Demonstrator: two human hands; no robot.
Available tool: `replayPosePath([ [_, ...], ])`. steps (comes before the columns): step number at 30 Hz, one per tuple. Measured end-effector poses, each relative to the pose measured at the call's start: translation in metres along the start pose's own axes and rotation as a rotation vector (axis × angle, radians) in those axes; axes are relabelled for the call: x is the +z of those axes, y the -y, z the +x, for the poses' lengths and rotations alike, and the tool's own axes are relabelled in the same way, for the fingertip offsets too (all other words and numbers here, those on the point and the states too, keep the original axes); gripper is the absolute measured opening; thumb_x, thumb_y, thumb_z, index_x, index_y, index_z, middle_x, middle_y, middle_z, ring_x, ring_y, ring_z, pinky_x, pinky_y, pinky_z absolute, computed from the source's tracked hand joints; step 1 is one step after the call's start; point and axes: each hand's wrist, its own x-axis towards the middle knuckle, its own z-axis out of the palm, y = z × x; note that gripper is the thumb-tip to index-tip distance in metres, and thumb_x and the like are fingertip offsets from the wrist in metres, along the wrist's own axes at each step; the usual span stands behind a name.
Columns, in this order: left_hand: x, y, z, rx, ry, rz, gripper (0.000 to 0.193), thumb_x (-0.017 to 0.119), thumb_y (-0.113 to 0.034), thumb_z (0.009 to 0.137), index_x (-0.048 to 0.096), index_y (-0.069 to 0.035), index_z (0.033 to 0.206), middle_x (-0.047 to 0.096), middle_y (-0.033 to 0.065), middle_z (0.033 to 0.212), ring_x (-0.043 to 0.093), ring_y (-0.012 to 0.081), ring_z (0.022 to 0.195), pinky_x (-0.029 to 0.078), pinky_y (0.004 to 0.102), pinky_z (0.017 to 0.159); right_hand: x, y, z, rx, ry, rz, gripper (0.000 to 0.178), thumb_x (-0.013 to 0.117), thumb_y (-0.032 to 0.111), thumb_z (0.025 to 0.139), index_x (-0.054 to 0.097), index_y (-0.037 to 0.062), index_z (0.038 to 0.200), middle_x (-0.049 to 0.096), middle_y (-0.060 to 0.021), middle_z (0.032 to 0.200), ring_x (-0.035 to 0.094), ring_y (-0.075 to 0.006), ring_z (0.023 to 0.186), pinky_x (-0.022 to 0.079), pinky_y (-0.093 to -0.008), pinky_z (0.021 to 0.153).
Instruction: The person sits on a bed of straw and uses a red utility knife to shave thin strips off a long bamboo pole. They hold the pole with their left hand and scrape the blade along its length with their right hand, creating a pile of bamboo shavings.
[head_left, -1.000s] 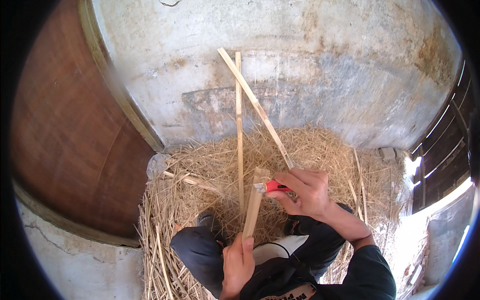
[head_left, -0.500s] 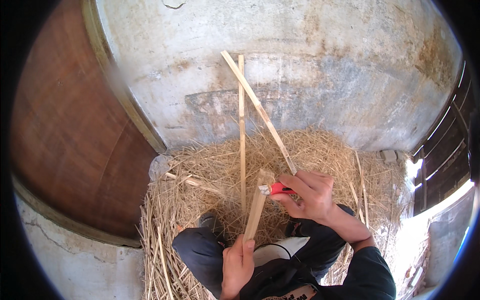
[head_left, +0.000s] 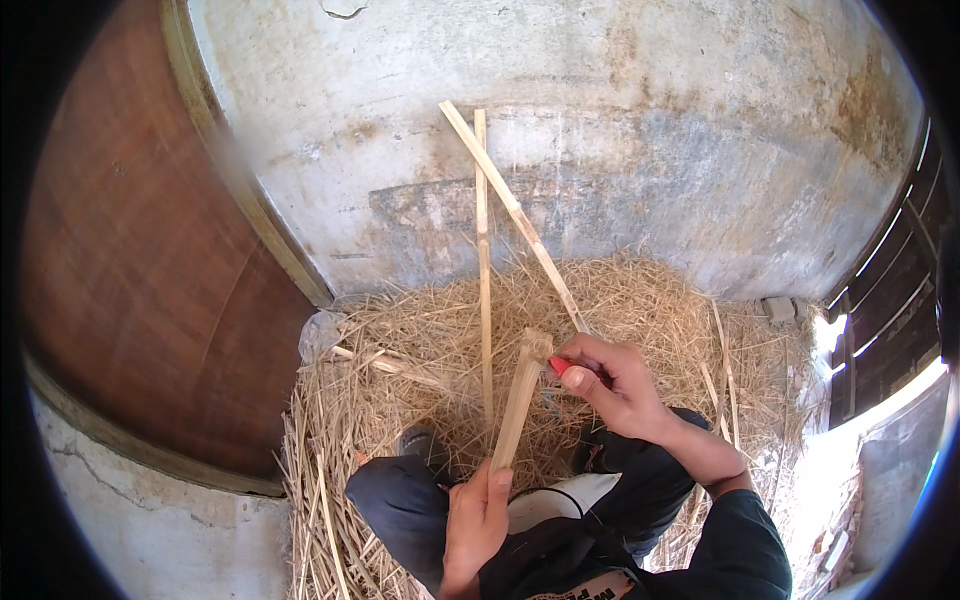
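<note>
Between my knees, my left hand [head_left: 477, 520] is closed round the lower end of a flat wooden strip [head_left: 516, 405]. The strip slants up and away from me, and its far end looks rough and frayed. At the right of that end, my right hand [head_left: 622, 390] is closed on a small red tool [head_left: 559, 367]. Most of the tool is hidden in my fingers, so its exact kind does not show. Its red tip lies close beside the strip; whether they touch, I cannot tell.
Two long bamboo strips, one slanted [head_left: 515, 213] and one upright [head_left: 484, 270], lean on the stained wall [head_left: 650, 150]. Straw [head_left: 640, 290] covers the floor, with cut sticks [head_left: 725, 375] at right. A brown panel [head_left: 150, 270] stands left, slatted boards [head_left: 895, 300] right.
My right hand has shifted slightly up and turned, and the pale tip of the red tool no longer shows against the strip. The strip's far end has risen a little.
</note>
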Motion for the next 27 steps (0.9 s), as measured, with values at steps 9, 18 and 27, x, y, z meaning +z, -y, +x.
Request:
replayPosePath([
  [9,0.0,0.008,0.007,-0.026,0.003,0.05,0.036,0.052,-0.032,0.115,0.066,0.0,0.106,0.056,0.0153,0.065,0.057,0.0322,0.056,0.046,0.0427,0.059,-0.013,-0.027,0.009,-0.212,-0.199,0.044,0.036,0.09,0.019,0.089,0.074,0.0047,0.118,0.06,-0.0031,0.082,0.055,-0.01,0.07,0.044,-0.0279,0.063],
  [18,0.007,0.002,0.01,-0.057,0.032,0.127,0.036,0.053,-0.032,0.115,0.065,0.0,0.104,0.058,0.0181,0.065,0.061,0.0394,0.059,0.047,0.047,0.06,-0.002,-0.024,0.012,-0.366,-0.266,-0.325,0.037,0.098,0.008,0.075,0.082,0.0058,0.108,0.073,-0.009,0.095,0.072,-0.0186,0.08,0.057,-0.0308,0.069],
  [27,0.006,0.002,0.009,-0.064,0.03,0.149,0.036,0.054,-0.031,0.114,0.064,0.001,0.101,0.06,0.0206,0.066,0.064,0.0447,0.063,0.048,0.0501,0.061,-0.002,-0.03,0.013,-0.554,-0.271,-0.493,0.031,0.092,0.006,0.077,0.083,0.009,0.107,0.072,-0.0048,0.094,0.072,-0.0182,0.073,0.057,-0.0311,0.058],
])
